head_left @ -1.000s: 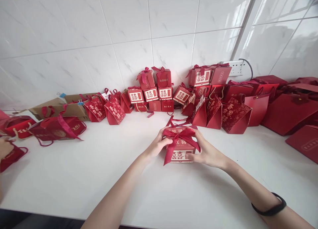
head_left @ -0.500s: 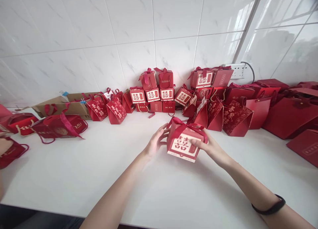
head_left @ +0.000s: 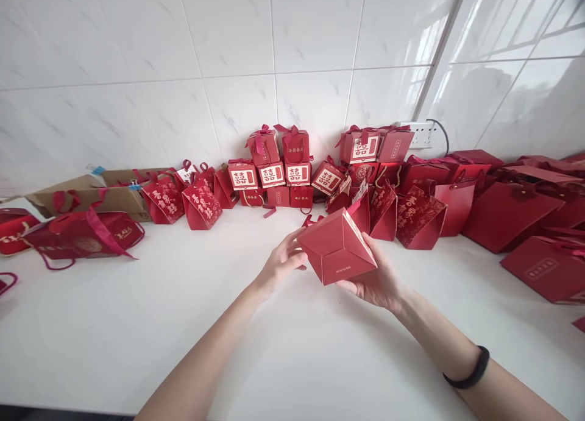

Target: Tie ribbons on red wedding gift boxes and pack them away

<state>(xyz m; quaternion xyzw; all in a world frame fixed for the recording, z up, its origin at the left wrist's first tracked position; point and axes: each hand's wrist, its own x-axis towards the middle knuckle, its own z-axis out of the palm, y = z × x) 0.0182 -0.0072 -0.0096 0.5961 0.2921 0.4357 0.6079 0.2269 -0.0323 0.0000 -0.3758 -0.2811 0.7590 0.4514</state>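
Note:
A red gift box is held above the white table, tipped so that its folded base faces me. Its white label side and most of its ribbon are turned out of sight. My right hand grips the box from the right and below, with the thumb under the lower edge. Beside the left corner is my left hand, its fingers apart and curved toward the box. Whether those fingertips touch the box or its ribbon I cannot tell.
Stacked red gift boxes stand against the tiled wall, with several red bags to the right. A cardboard tray and a ribboned red box are at left on the white table. A power strip sits behind.
The box has been turned over, from its white label side and bow to its red base. My right hand has shifted underneath it. The view has swung slightly right.

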